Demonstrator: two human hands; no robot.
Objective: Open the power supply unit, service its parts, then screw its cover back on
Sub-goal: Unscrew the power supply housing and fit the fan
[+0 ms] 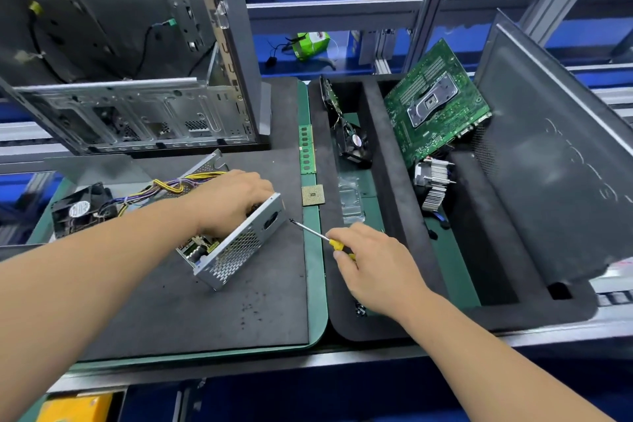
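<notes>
Power supply unit [236,240] lies coverless mid-counter, left hand [229,202] gripping inside; right hand [370,267] holds the screwdriver [320,236]. Servicing and re-covering seemingly remain.

no readable text anywhere. showing only blurred marks: a round white label on the hub of the black fan [79,209] at left, print too smeared to make out; a small round sticker on the second fan [356,140] in the foam tray, also illegible; faint white silkscreen on the motherboard [435,103], too small to read; a red-and-white patch on the green pouch [312,44] behind, unreadable.
</notes>
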